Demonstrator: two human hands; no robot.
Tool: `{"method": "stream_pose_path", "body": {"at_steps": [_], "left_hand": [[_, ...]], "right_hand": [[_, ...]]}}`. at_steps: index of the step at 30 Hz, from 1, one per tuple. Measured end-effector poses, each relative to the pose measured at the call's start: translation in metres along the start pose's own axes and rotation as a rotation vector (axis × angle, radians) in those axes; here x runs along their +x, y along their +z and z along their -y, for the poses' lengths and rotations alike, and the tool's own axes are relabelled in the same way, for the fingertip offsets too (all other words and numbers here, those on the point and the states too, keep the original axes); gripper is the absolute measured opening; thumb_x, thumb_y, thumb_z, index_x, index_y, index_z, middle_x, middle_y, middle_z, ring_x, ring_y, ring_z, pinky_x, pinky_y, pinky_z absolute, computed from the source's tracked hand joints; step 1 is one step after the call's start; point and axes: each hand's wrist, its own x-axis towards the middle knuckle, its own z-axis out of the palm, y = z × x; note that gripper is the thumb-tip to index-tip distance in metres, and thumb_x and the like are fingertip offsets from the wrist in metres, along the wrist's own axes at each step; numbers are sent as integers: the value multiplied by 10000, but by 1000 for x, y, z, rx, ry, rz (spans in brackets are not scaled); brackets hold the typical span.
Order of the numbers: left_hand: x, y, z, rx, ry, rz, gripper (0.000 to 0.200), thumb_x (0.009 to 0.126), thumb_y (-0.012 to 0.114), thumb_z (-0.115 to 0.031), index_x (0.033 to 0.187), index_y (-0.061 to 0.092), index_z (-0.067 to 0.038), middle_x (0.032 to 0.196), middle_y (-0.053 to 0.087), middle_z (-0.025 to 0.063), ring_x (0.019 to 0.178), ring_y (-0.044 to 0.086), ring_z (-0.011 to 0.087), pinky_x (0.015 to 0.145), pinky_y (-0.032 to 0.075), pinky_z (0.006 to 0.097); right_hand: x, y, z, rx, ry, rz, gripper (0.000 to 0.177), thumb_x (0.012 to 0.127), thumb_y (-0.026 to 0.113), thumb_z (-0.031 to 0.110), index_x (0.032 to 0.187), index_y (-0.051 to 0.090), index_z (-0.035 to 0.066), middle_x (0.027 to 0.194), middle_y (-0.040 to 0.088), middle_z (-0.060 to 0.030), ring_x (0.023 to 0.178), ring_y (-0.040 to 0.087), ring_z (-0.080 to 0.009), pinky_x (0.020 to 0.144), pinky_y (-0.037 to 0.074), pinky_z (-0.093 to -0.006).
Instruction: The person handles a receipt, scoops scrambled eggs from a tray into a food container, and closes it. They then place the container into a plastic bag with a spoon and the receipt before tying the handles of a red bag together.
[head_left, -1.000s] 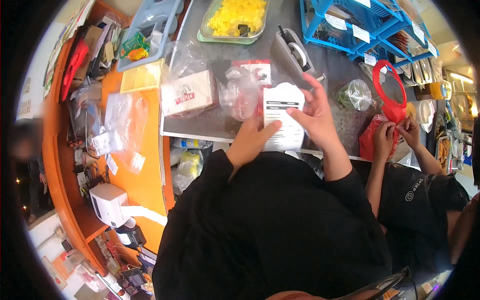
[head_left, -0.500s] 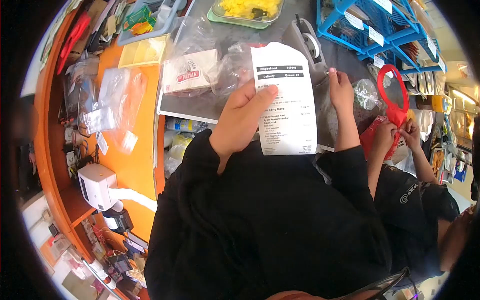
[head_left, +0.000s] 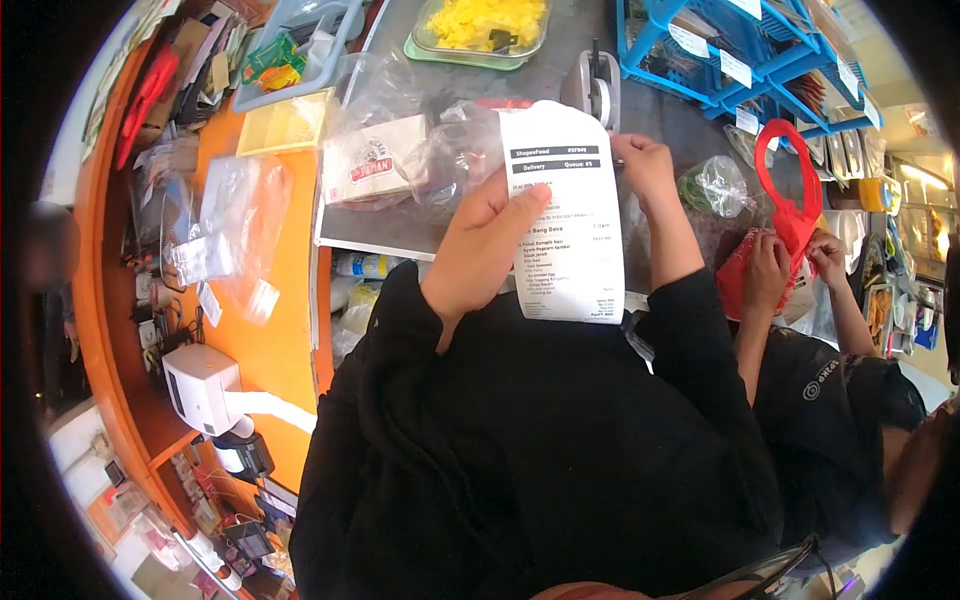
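My left hand (head_left: 485, 245) is closed on a long printed receipt (head_left: 572, 260), its thumb lying across the front. A clear plastic bag with a printed paper box (head_left: 376, 160) inside lies just beyond that hand on the dark table; whether the fingers also grip the bag is hidden. My right hand (head_left: 646, 172) is closed at the receipt's upper right edge, its fingertips together. Something small may be between them, but I cannot make it out. Right behind it stands a grey tape dispenser (head_left: 594, 92).
A container of yellow food (head_left: 482, 25) and blue baskets (head_left: 690, 60) stand at the back. At right, a co-worker's hands (head_left: 768, 265) handle a red bag (head_left: 735, 270). A white printer (head_left: 200, 388) sits on the orange counter (head_left: 285, 350) at left.
My right hand has moved left from beside the tape dispenser to the receipt's edge. My left hand still holds the receipt. The view has shifted slightly.
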Motion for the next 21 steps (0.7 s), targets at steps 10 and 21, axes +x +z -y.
{"method": "stream_pose_path", "body": {"at_steps": [10, 21], "left_hand": [[6, -11, 3, -1, -30, -24, 289, 981, 473, -159, 1212, 519, 8, 1068, 630, 63, 927, 608, 113, 811, 494, 261], [34, -46, 52, 245, 75, 4, 343, 934, 467, -45, 1275, 457, -9, 1092, 587, 58, 963, 571, 111, 814, 491, 284]], "right_hand": [[-68, -7, -29, -308, 52, 38, 171, 852, 655, 192, 795, 718, 44, 709, 650, 12, 721, 583, -99, 672, 459, -279], [-40, 56, 66, 155, -383, 338, 153, 800, 733, 159, 874, 713, 26, 1036, 586, -80, 960, 569, -159, 834, 446, -275]]}}
